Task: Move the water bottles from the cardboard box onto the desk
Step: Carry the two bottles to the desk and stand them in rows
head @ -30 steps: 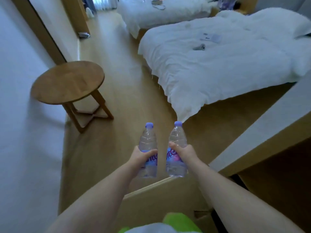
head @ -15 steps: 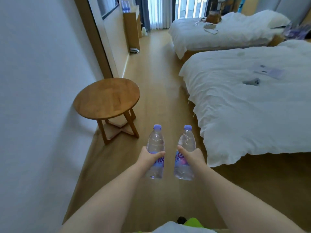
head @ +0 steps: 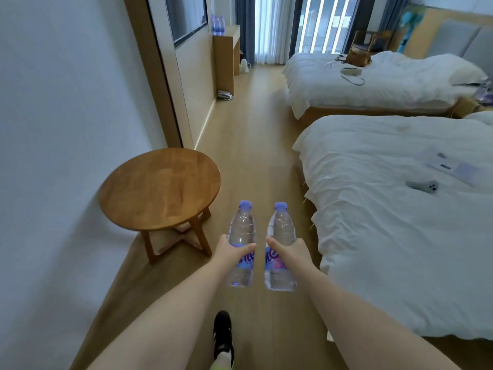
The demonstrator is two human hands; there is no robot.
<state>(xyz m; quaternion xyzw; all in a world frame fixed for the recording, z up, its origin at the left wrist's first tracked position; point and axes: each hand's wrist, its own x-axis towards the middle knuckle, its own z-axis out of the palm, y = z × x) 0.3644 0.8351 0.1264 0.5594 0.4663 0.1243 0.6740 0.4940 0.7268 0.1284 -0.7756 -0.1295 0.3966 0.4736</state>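
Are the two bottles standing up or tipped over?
Upright. Both bottles have caps on top, gripped by each hand.

Two bare forearms extend from the bottom of the head view, with no sleeves, watch or jewellery visible on either; the left hand (head: 232,251) and the right hand (head: 291,251) wear no gloves or rings. Below them, one foot is in a black sneaker (head: 223,336) with white side stripes and a white sole edge, worn over a pale sock. A sliver of bright yellow-green clothing (head: 220,365) shows at the lower frame edge beside the ankle.
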